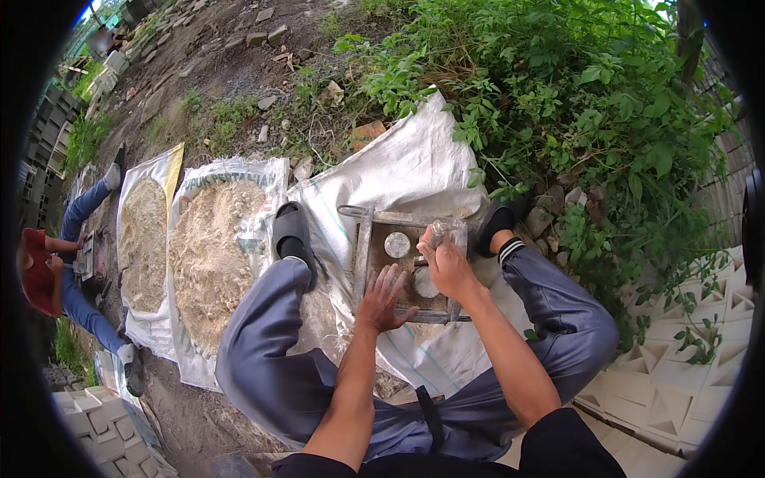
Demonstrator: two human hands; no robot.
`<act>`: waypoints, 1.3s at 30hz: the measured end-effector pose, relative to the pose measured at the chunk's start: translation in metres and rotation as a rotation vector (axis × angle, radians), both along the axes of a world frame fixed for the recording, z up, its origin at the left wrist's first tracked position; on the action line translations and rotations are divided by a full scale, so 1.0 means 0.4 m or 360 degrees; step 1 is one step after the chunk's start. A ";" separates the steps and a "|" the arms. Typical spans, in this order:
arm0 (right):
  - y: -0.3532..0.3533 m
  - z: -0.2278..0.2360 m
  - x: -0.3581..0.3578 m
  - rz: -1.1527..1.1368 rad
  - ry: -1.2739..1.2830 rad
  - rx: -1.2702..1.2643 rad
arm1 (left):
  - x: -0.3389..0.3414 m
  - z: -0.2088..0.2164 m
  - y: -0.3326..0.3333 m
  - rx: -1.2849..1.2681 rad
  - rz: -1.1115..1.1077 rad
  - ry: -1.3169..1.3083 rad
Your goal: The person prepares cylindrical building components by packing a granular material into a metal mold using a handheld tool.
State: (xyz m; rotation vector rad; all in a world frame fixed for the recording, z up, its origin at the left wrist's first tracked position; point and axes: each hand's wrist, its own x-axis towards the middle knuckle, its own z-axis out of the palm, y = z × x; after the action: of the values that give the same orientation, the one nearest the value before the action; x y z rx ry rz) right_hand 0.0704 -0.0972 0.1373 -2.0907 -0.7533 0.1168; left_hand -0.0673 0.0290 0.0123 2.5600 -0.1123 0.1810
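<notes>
Between my legs lies a square grey metal mould frame (363,259) with a loop at its far left corner. Inside it, a pale round disc (397,244) shows toward the far side, and a second pale disc (427,284) is partly covered by my right hand. My left hand (384,299) rests on the frame's near left part, fingers spread and holding nothing. Over the frame's right half, my right hand (448,269) is closed round a grey, dusty tool with a rounded end (436,232); its lower part is hidden.
White woven sacking (335,191) lies under the frame. To the left, two sacks bear heaps of pale sandy powder (219,239) (145,239). Another person (41,275) in red sits at far left. Leafy plants (550,103) and stones (540,219) border the right; patterned pale blocks (669,366) stand near right.
</notes>
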 end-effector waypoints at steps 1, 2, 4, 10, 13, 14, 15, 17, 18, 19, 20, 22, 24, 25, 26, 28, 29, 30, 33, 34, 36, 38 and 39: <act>0.017 -0.007 0.017 0.0090 -0.0141 -0.0109 | 0.001 0.001 -0.001 0.0002 -0.0001 -0.0001; 0.027 -0.011 0.028 0.0178 -0.0282 -0.0218 | 0.001 0.002 -0.001 -0.0031 0.0060 0.0031; 0.044 0.044 0.002 0.0090 0.0127 -0.0109 | -0.009 0.004 0.013 -0.0051 0.0138 0.0080; 0.041 0.027 0.033 0.0091 0.0329 -0.0131 | 0.012 0.022 -0.006 0.0017 0.0117 0.0349; 0.026 0.019 0.013 -0.0113 0.0558 0.0174 | 0.003 0.026 -0.004 0.0023 0.0131 0.0401; 0.014 0.010 0.016 -0.0041 0.0582 0.0056 | 0.005 0.024 -0.005 0.0061 0.0139 0.0387; 0.020 -0.001 0.016 -0.0041 0.0575 0.0058 | 0.006 0.025 -0.007 0.0099 0.0148 0.0372; 0.060 0.000 0.021 -0.0020 0.0319 0.0260 | 0.007 0.025 -0.008 0.0063 0.0144 0.0383; 0.058 0.009 0.020 -0.0059 0.0357 0.0263 | 0.006 0.025 -0.011 0.0024 0.0146 0.0407; 0.056 -0.005 0.008 -0.0068 0.0340 0.0276 | 0.004 0.023 -0.006 0.0035 0.0136 0.0390; 0.045 -0.022 -0.015 -0.0050 0.0259 0.0373 | 0.003 0.025 -0.011 0.0056 0.0134 0.0386; 0.028 -0.029 -0.029 0.0102 0.0305 0.0314 | 0.000 0.024 -0.012 0.0078 0.0132 0.0382; 0.068 0.031 -0.005 0.0103 0.0272 0.0077 | -0.001 0.017 -0.008 0.0112 0.0126 0.0406; 0.081 0.056 -0.011 0.0105 0.0269 -0.0171 | -0.024 0.016 -0.022 0.0105 0.0134 0.0421; 0.098 0.055 0.012 0.0088 0.0300 -0.0246 | -0.008 0.013 -0.019 0.0041 0.0178 0.0345; 0.106 0.069 -0.001 -0.0037 0.0152 -0.0140 | 0.012 0.013 -0.011 -0.0016 0.0229 0.0257; 0.114 0.084 -0.013 -0.0157 0.0026 -0.0040 | 0.014 0.014 -0.004 -0.0106 0.0265 0.0273; 0.121 0.084 -0.019 -0.0250 -0.0058 -0.0003 | 0.013 0.015 0.004 -0.0195 0.0303 0.0289; 0.093 0.044 -0.038 -0.0372 0.0105 0.0247 | 0.056 0.071 0.053 0.0506 0.0032 0.0129; 0.074 0.045 -0.039 -0.0366 0.0019 0.0338 | 0.083 0.119 0.062 0.0552 -0.0057 0.0414; 0.054 0.075 -0.048 -0.0264 0.0082 0.0323 | 0.110 0.199 0.099 0.0527 0.0011 0.0713; 0.037 0.122 -0.055 -0.0081 0.0226 0.0275 | 0.098 0.226 0.123 0.0602 0.0066 0.0929; 0.030 0.098 -0.056 -0.0069 0.0226 0.0283 | 0.086 0.197 0.133 0.0606 0.0079 0.0930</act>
State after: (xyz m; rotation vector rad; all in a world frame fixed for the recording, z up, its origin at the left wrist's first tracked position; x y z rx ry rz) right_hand 0.0480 -0.0854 0.1766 -1.9070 -0.6099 0.1664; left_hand -0.0328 0.0823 0.0911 2.8753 0.1547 -0.6252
